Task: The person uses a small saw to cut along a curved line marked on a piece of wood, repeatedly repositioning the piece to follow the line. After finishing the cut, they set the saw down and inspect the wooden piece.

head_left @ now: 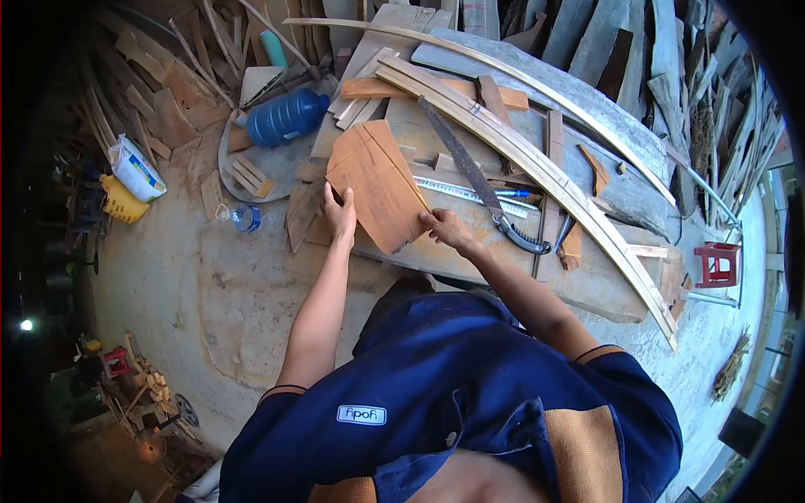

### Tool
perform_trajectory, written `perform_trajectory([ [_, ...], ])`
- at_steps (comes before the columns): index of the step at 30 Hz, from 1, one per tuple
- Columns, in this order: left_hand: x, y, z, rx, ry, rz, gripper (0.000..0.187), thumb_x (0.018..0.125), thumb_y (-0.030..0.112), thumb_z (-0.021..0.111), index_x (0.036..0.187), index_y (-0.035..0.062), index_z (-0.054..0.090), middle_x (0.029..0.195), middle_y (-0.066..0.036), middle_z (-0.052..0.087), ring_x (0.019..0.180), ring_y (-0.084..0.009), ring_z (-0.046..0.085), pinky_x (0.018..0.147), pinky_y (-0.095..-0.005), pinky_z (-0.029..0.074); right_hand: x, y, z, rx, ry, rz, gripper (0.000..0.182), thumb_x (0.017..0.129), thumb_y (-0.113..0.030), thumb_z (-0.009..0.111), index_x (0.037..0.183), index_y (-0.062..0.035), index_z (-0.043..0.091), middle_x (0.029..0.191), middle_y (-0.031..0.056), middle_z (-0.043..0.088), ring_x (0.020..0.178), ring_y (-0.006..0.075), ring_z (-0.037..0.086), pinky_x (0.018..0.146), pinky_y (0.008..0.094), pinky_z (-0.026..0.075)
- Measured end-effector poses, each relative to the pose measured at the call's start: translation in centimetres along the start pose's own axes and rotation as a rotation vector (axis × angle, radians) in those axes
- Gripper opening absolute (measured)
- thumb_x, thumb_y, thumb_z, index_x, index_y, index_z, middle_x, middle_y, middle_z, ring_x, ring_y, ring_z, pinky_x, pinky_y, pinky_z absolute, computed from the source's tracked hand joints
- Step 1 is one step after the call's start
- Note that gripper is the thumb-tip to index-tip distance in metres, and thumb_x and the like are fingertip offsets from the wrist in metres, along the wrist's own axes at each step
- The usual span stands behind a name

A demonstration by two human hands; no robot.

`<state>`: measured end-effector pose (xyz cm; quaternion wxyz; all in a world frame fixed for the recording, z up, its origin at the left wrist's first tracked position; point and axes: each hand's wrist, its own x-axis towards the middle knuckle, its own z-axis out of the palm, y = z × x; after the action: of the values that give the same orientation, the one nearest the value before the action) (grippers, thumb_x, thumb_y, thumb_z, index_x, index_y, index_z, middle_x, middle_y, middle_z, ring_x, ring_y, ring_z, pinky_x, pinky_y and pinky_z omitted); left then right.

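Note:
A flat reddish-brown wooden board [377, 186] with dark lines across it is held tilted over the front edge of the workbench. My left hand [340, 211] grips its left edge, thumb on top. At the lower right edge, my right hand [444, 228] pinches the board between thumb and fingers. Just beyond the right hand lies a handsaw [459, 155] with a black curved handle. A white measuring rule [470, 194] and a blue marker [511, 193] rest beside the saw, right of the board.
Long pale wooden strips [553, 172] cross the workbench [587, 293] diagonally. A blue water jug [289, 116] lies on a round table [231, 155] at left, with a clear plastic container [246, 219] below. A red stool [719, 263] stands far right. Planks lean behind.

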<state>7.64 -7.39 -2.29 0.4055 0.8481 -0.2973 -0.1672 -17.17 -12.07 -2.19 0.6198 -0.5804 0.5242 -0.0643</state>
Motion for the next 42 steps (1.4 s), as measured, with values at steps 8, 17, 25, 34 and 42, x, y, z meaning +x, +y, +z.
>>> perform_trajectory([
  [8,-8.6,-3.4,-1.9,0.225,0.134,0.094,0.053,0.092,0.029,0.063,0.14,0.013,0.047,0.138,-0.017,0.05,0.129,-0.0395,0.043,0.106,-0.0494,0.035,-5.8,7.8,-2.8,-0.274,0.158,-0.188,0.04,0.096,-0.041,0.052,0.111,-0.0065,0.066,0.108,0.0203,0.069,0.102,0.0425,0.064,0.088,0.0492,0.051],
  [17,-21.9,-13.9,-7.5,0.647,-0.019,-0.194,0.051,0.09,0.027,0.065,0.137,0.018,0.049,0.135,-0.013,0.052,0.127,-0.0344,0.045,0.104,-0.0487,0.039,-14.7,17.9,-9.2,-0.516,0.465,-0.089,0.029,0.097,-0.033,0.052,0.103,-0.009,0.068,0.104,0.0193,0.068,0.095,0.0424,0.065,0.083,0.0502,0.052],
  [25,-28.1,-15.9,-7.9,0.62,-0.057,-0.431,0.05,0.089,0.026,0.066,0.136,0.0189,0.051,0.139,-0.01,0.05,0.132,-0.0318,0.041,0.106,-0.0456,0.038,-16.4,20.8,-8.2,-0.518,0.445,-0.107,0.027,0.097,-0.031,0.054,0.1,-0.0088,0.068,0.1,0.0192,0.069,0.092,0.0423,0.065,0.081,0.0501,0.052],
  [34,-26.7,-11.1,-5.6,0.538,-0.12,-0.182,0.047,0.089,0.026,0.064,0.134,0.0174,0.052,0.134,-0.011,0.053,0.128,-0.0326,0.045,0.106,-0.0454,0.038,-16.3,19.5,-8.4,-0.648,0.501,-0.413,0.018,0.089,-0.018,0.062,0.105,-0.0101,0.066,0.102,0.013,0.062,0.098,0.0345,0.06,0.084,0.0453,0.049],
  [42,-16.9,-8.7,-1.6,0.058,-0.038,0.072,0.052,0.093,0.031,0.063,0.137,0.008,0.048,0.128,-0.016,0.058,0.119,-0.0331,0.054,0.102,-0.0429,0.042,-13.4,15.5,-10.4,-0.909,0.697,-0.407,0.056,0.08,-0.013,0.069,0.133,-0.011,0.05,0.127,0.0125,0.05,0.119,0.0335,0.047,0.098,0.0454,0.04],
])
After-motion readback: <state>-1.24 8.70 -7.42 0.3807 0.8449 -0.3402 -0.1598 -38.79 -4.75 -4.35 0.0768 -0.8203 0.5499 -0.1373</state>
